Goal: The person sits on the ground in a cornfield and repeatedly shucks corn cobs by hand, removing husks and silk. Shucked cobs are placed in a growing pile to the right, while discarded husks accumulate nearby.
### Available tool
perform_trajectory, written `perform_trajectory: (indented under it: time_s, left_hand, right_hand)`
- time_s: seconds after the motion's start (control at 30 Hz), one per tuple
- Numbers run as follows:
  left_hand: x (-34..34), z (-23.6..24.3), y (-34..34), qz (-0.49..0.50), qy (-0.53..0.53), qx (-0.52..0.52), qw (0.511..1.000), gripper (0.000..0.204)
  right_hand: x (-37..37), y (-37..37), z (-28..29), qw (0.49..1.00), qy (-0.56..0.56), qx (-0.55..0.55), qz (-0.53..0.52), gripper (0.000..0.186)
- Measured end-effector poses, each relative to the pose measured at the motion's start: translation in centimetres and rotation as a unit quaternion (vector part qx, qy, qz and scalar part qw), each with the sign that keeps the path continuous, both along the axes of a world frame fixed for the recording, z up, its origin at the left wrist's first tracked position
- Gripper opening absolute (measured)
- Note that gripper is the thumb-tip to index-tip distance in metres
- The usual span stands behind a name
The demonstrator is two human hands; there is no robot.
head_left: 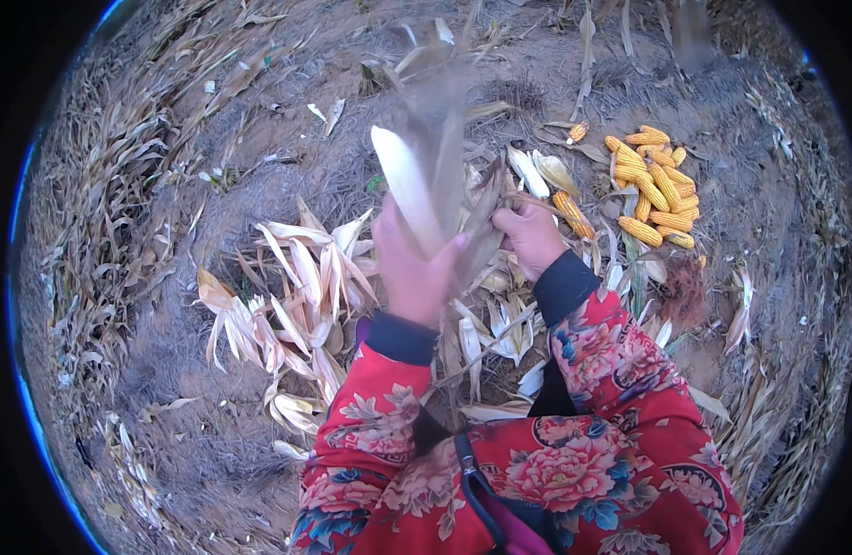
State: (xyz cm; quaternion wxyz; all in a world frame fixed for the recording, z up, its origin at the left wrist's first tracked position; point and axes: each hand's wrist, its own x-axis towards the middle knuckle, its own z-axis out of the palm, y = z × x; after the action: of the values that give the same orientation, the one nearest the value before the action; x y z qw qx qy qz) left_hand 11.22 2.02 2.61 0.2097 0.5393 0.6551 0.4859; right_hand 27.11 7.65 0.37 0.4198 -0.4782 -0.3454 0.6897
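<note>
Corn ear in pale dry husk (409, 190), held upright before the person's chest, is gripped by the left hand (415, 268) while the right hand (530, 236) pinches its brown husk leaves (481, 222). Judging by the pile of bare yellow cobs (654, 185) at right and the stripped pale husks (292, 296) strewn on the dirt ground (195, 453), much husking looks done; this ear remains covered.

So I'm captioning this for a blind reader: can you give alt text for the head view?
Seen from above, the left hand grips a pale, husk-wrapped corn cob while the right hand pulls at its dry husk leaves. Stripped husks litter the bare ground, and a pile of yellow cobs lies to the right.
</note>
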Motion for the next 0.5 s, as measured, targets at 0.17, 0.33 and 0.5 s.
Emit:
perform_trajectory:
  time_s: [0.17,0.33,0.5]
  left_hand:
    - [-0.4,-1.2,0.6,0.027,0.079,0.044,0.995,0.073]
    - [-0.2,-1.7,0.3,-0.050,0.085,0.097,0.990,0.036]
    - [-0.8,-2.7,0.6,-0.063,0.057,0.066,0.994,0.025]
  right_hand:
    - [0.1,0.0,-1.2,0.995,-0.067,0.060,0.047,0.022]
    - [-0.3,-0.9,0.2,0.862,-0.363,0.340,0.103,0.020]
    - [-0.9,-2.1,1.7,0.758,-0.452,0.463,0.083,0.015]
